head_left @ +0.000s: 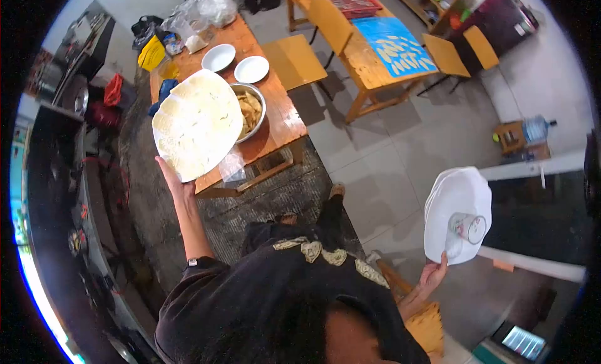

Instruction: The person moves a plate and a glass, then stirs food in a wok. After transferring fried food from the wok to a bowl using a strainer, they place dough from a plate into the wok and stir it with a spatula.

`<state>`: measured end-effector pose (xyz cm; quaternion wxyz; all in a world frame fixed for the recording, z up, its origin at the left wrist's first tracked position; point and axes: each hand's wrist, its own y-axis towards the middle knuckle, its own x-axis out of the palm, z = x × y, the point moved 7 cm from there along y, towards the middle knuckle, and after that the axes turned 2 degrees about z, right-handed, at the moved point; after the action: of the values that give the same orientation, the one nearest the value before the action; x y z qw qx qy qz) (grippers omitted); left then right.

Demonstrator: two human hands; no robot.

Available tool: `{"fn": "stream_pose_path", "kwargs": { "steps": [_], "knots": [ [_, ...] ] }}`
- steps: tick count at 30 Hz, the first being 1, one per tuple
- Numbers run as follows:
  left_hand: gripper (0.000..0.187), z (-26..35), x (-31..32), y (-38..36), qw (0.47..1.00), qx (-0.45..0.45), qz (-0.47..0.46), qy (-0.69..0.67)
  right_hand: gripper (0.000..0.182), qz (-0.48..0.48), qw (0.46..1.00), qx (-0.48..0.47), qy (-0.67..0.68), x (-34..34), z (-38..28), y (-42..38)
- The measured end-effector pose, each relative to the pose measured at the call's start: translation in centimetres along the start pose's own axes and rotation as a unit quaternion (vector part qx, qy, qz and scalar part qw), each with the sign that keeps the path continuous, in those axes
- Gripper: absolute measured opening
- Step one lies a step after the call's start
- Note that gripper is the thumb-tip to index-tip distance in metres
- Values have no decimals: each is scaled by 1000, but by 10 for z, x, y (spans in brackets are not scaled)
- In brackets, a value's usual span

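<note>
My left hand [179, 187] grips the near edge of a large white plate [199, 123] covered with pale, flat pieces that look like dough. The plate is held up over the left part of the wooden table, partly hiding a metal bowl [263, 116] of brownish food. At the right, my right hand [433, 273] holds a stack of white plates [441, 207] by its lower rim. A clear glass [468, 228] lies against the top plate, its mouth facing outward.
Two white bowls [219, 57] and plastic bags [216, 8] are on the wooden table [278, 107]. Beyond stand chairs [291, 62] and another table [350, 66] with a blue sheet [393, 47] bearing pale pieces. A wooden stool [426, 326] is beside me.
</note>
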<state>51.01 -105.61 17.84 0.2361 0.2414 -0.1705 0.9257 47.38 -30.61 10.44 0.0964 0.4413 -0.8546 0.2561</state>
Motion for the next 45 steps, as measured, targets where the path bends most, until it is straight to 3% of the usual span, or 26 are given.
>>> {"fn": "stream_pose_path", "kwargs": {
  "steps": [5, 8, 10, 14, 18, 19, 20, 23, 26, 33, 39, 45],
  "knots": [
    [62, -12, 9, -19, 990, 56, 132, 4, 53, -121, 990, 70, -21, 140, 7, 113],
    [69, -19, 7, -25, 988, 100, 118, -4, 53, -226, 971, 67, -43, 254, 13, 166],
    [68, -20, 7, -38, 978, 108, 177, -14, 54, -272, 955, 100, -61, 316, 36, 204],
    [69, -20, 13, -57, 955, 147, 259, -10, 53, -372, 909, 169, -77, 442, 111, 256],
    [66, -22, -10, -65, 918, 204, 341, 12, 52, -460, 856, 228, -61, 560, 204, 257],
    [65, -22, -20, -69, 904, 219, 366, 14, 54, -480, 853, 193, -66, 586, 217, 242],
    [65, -25, -26, -68, 911, 237, 338, -10, 55, -499, 830, 237, -78, 606, 251, 244],
    [66, -29, -26, -77, 886, 271, 377, -6, 55, -567, 780, 259, -60, 672, 319, 233],
    [66, -31, -19, -91, 866, 282, 411, -29, 51, -616, 718, 316, -78, 728, 386, 219],
    [63, -58, 7, -130, 795, 319, 512, -64, 46, -642, 660, 360, -149, 822, 509, 207],
    [61, -63, 71, -126, 723, 338, 598, -66, 55, -669, 611, 379, -190, 880, 548, 216],
    [64, -84, 89, -119, 719, 326, 610, -69, 51, -685, 554, 396, -261, 910, 584, 224]
  ]
}}
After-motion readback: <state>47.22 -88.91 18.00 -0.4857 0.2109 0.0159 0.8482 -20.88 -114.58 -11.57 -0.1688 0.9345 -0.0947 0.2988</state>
